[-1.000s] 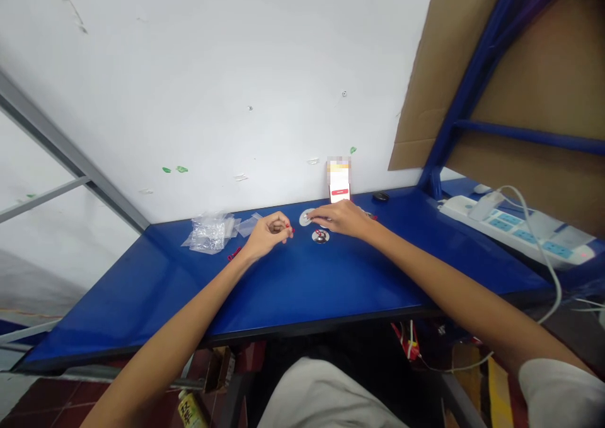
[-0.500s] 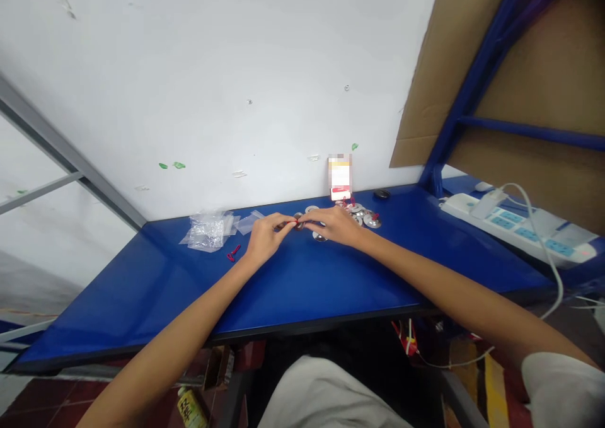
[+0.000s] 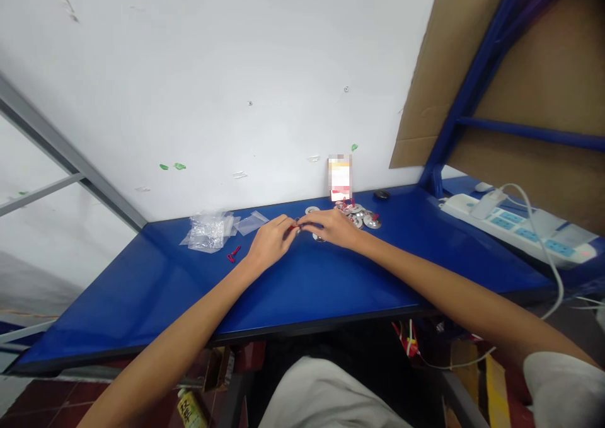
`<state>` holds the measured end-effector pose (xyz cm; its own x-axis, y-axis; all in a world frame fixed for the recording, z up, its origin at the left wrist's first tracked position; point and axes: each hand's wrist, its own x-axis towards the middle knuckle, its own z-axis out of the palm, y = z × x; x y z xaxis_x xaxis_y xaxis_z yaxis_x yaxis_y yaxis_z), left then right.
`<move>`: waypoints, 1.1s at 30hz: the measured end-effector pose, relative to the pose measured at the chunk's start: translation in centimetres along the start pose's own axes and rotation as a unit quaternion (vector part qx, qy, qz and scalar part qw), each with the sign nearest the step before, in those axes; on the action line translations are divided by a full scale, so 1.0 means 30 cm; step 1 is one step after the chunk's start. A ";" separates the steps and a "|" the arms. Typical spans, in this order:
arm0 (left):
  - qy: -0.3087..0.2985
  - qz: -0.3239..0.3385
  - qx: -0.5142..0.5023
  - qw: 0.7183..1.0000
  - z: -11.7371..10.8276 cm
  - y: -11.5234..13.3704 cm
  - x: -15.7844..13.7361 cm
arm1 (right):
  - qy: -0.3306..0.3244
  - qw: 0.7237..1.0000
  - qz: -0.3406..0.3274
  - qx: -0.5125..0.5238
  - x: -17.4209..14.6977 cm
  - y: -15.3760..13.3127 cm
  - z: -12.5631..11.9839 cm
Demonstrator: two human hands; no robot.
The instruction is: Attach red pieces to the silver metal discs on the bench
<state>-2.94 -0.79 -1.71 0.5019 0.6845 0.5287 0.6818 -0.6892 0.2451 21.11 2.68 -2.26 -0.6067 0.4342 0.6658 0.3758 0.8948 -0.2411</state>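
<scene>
Over the blue table, my left hand (image 3: 270, 244) and my right hand (image 3: 334, 227) meet fingertip to fingertip. A red cord (image 3: 293, 227) is pinched in the left fingers. The right thumb and fingers close on a small round metal disc, mostly hidden behind the fingertips. Beneath and beside the right hand lie two more discs, one silver disc (image 3: 312, 210) behind it and another (image 3: 319, 237) partly covered by it. To the right is a pile of shiny domed metal discs (image 3: 372, 220) with red cords. Left of my left hand lies a loose red cord (image 3: 233, 254).
Clear plastic bags (image 3: 208, 231) are heaped on the blue table (image 3: 302, 289) at the left. A phone-like upright card (image 3: 340, 179) leans on the wall, with a black round object (image 3: 381, 194) nearby. A white power strip (image 3: 520, 226) with a cable sits at the right.
My left hand has turned slightly and its fingers have closed in nearer the right fingertips. The disc between the hands is now more hidden. Other things have stayed in place.
</scene>
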 end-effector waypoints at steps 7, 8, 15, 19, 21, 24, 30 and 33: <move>-0.005 -0.013 -0.022 1.000 -0.008 0.008 0.004 | -0.019 0.999 -0.017 -0.036 -0.010 0.002 0.006; -0.013 -0.009 -0.024 1.000 -0.014 0.011 0.006 | -0.021 0.999 -0.019 -0.043 -0.012 0.005 0.007; -0.065 0.040 0.051 0.996 -0.052 0.026 0.010 | -0.030 0.996 -0.032 -0.078 -0.021 -0.004 0.014; -0.081 0.055 0.062 0.993 -0.056 0.022 0.008 | -0.049 0.993 -0.038 -0.100 -0.022 -0.017 0.012; -0.075 0.042 0.030 0.996 -0.055 0.014 0.007 | -0.043 0.995 -0.031 -0.086 -0.022 -0.016 0.013; -0.049 0.004 -0.046 0.998 -0.043 0.000 0.007 | -0.015 1.000 -0.005 -0.027 -0.020 -0.013 0.019; 0.023 -0.198 -0.383 0.902 0.014 0.002 0.014 | 0.067 0.988 0.060 0.126 0.006 -0.042 0.018; 0.040 -0.243 -0.499 0.831 0.027 0.007 0.014 | 0.106 0.981 0.063 0.150 0.029 -0.068 0.006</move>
<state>-2.15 -0.44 -2.10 0.2320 0.9492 0.2126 -0.0076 -0.2168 0.9762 19.69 1.23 -1.33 -0.3981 0.5402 0.7414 0.1968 0.8397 -0.5062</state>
